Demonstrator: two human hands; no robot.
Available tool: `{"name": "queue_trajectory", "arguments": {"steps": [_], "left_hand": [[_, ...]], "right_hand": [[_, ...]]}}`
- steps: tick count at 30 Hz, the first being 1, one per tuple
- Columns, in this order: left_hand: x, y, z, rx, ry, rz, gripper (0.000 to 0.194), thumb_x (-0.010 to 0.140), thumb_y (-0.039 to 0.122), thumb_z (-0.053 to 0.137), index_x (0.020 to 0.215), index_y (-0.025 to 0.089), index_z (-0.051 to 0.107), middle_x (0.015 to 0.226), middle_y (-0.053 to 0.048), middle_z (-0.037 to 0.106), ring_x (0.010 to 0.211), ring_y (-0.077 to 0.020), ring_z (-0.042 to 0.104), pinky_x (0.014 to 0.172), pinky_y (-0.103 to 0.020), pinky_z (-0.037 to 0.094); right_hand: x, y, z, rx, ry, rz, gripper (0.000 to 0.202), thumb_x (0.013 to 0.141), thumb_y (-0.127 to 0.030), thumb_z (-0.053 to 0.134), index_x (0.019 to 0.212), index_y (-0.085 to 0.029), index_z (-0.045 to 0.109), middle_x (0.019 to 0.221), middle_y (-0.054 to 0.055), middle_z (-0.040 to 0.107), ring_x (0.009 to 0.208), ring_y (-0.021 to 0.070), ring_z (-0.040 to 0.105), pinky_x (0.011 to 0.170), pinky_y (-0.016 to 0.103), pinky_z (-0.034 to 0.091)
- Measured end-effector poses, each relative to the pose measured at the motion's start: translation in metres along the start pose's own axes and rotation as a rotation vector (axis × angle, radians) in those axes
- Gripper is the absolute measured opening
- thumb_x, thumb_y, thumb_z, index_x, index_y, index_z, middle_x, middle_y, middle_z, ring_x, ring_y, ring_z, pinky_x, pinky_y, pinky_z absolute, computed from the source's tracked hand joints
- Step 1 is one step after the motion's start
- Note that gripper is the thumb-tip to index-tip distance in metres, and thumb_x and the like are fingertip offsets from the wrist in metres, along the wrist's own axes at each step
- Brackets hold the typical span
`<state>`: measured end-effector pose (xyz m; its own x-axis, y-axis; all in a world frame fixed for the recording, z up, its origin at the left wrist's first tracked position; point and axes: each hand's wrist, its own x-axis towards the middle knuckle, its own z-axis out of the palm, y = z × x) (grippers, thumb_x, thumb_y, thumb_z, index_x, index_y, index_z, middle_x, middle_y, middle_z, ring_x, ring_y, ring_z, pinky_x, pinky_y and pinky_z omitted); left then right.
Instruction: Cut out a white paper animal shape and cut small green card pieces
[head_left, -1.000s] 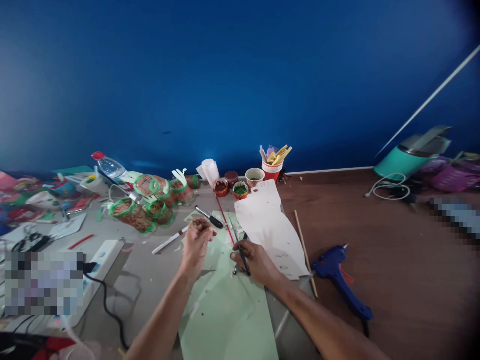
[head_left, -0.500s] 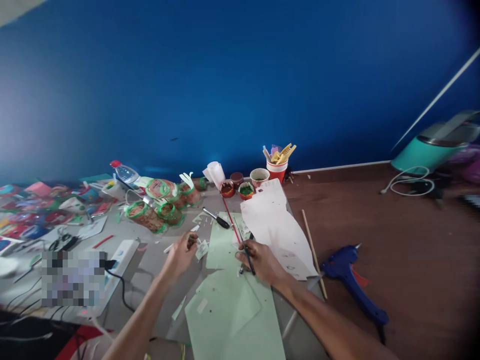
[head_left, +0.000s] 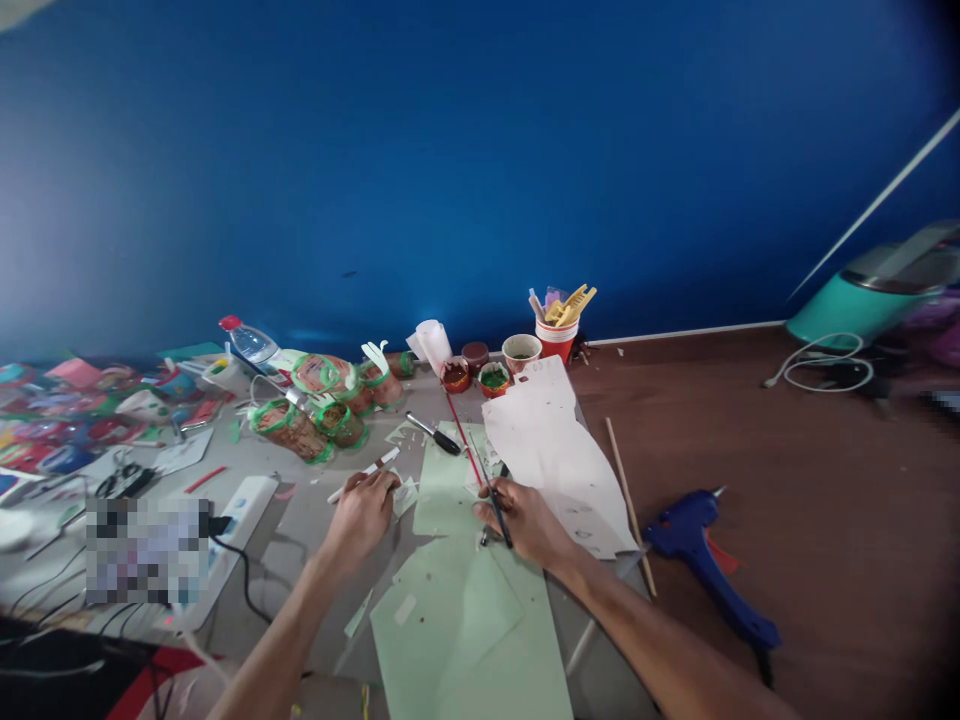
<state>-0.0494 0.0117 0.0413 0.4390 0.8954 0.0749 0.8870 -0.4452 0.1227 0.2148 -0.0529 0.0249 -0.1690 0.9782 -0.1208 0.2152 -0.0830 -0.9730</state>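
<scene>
My right hand (head_left: 529,520) is closed around a slim black-handled tool (head_left: 498,515). Its thin, pale shaft points away over the light green sheets, and its exact kind is unclear. A thin red stick (head_left: 465,440) runs from near the paint cups to the fingers of that hand. My left hand (head_left: 364,510) is palm down with curled fingers beside small green paper scraps (head_left: 406,496); what it pinches, if anything, is hidden. Just beyond it lies a white marker (head_left: 386,460). A black marker (head_left: 435,434) lies by the upper green sheet (head_left: 442,490).
White paper (head_left: 555,440) lies at right, with a wooden stick (head_left: 628,500) and a blue glue gun (head_left: 697,560) farther right. Paint cups (head_left: 493,380), a cup of plastic cutlery (head_left: 556,340) and brown-green craft tubes (head_left: 292,430) stand behind. A power strip (head_left: 232,540) lies left.
My left hand has turned palm down, hiding its fingertips, where a small dark bit showed before. More of the white marker beyond it is visible. My right hand has barely moved.
</scene>
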Motion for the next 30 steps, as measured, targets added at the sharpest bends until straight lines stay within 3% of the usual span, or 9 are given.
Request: {"name": "queue_trajectory", "arguments": {"steps": [9, 14, 18, 22, 25, 30], "left_hand": [[-0.004, -0.002, -0.002, 0.139, -0.009, 0.107, 0.034, 0.082, 0.007, 0.034, 0.092, 0.022, 0.063, 0.090, -0.007, 0.072, 0.086, -0.0233, 0.066, 0.094, -0.042, 0.035], [-0.007, -0.006, -0.005, 0.126, 0.103, 0.118, 0.029, 0.086, 0.014, 0.037, 0.096, 0.021, 0.064, 0.098, -0.008, 0.071, 0.091, -0.0236, 0.065, 0.094, -0.042, 0.036], [-0.007, -0.002, -0.009, 0.026, 0.231, 0.083, 0.024, 0.089, 0.021, 0.040, 0.093, 0.022, 0.064, 0.091, -0.005, 0.071, 0.087, -0.0215, 0.064, 0.090, -0.037, 0.040], [-0.008, 0.011, -0.008, -0.126, 0.332, 0.010, 0.024, 0.089, 0.030, 0.043, 0.086, 0.023, 0.065, 0.083, -0.004, 0.070, 0.083, -0.0211, 0.063, 0.083, -0.034, 0.045], [-0.008, 0.027, -0.003, -0.283, 0.346, -0.028, 0.023, 0.088, 0.031, 0.043, 0.084, 0.021, 0.064, 0.082, -0.005, 0.069, 0.082, -0.0206, 0.063, 0.079, -0.033, 0.047], [-0.007, 0.070, 0.002, -0.649, 0.210, -0.006, 0.020, 0.089, 0.029, 0.042, 0.090, 0.019, 0.060, 0.086, -0.007, 0.063, 0.082, -0.0192, 0.060, 0.078, -0.032, 0.047]], "right_hand": [[0.000, -0.001, -0.001, -0.004, 0.001, 0.009, 0.020, 0.079, -0.036, 0.058, 0.087, -0.017, 0.057, 0.054, -0.006, 0.046, 0.048, 0.0095, 0.041, 0.048, 0.021, 0.030], [0.000, 0.001, 0.000, -0.007, 0.014, 0.002, 0.018, 0.079, -0.035, 0.059, 0.086, -0.018, 0.058, 0.054, -0.006, 0.048, 0.048, 0.0096, 0.043, 0.047, 0.020, 0.030], [0.001, 0.001, 0.001, -0.012, 0.035, -0.004, 0.016, 0.078, -0.032, 0.059, 0.084, -0.018, 0.058, 0.053, -0.006, 0.046, 0.049, 0.0093, 0.041, 0.048, 0.021, 0.030], [0.001, 0.008, 0.005, 0.046, 0.029, -0.010, 0.020, 0.076, -0.033, 0.061, 0.088, -0.017, 0.057, 0.055, -0.006, 0.044, 0.050, 0.0088, 0.038, 0.048, 0.021, 0.030], [-0.001, 0.013, 0.008, 0.058, 0.032, -0.040, 0.027, 0.075, -0.033, 0.062, 0.096, -0.016, 0.057, 0.057, -0.006, 0.044, 0.052, 0.0090, 0.039, 0.048, 0.021, 0.031], [-0.006, 0.010, 0.007, -0.149, 0.102, -0.136, 0.037, 0.074, -0.029, 0.064, 0.108, -0.016, 0.058, 0.062, -0.004, 0.053, 0.055, 0.0115, 0.048, 0.052, 0.022, 0.036]]}}
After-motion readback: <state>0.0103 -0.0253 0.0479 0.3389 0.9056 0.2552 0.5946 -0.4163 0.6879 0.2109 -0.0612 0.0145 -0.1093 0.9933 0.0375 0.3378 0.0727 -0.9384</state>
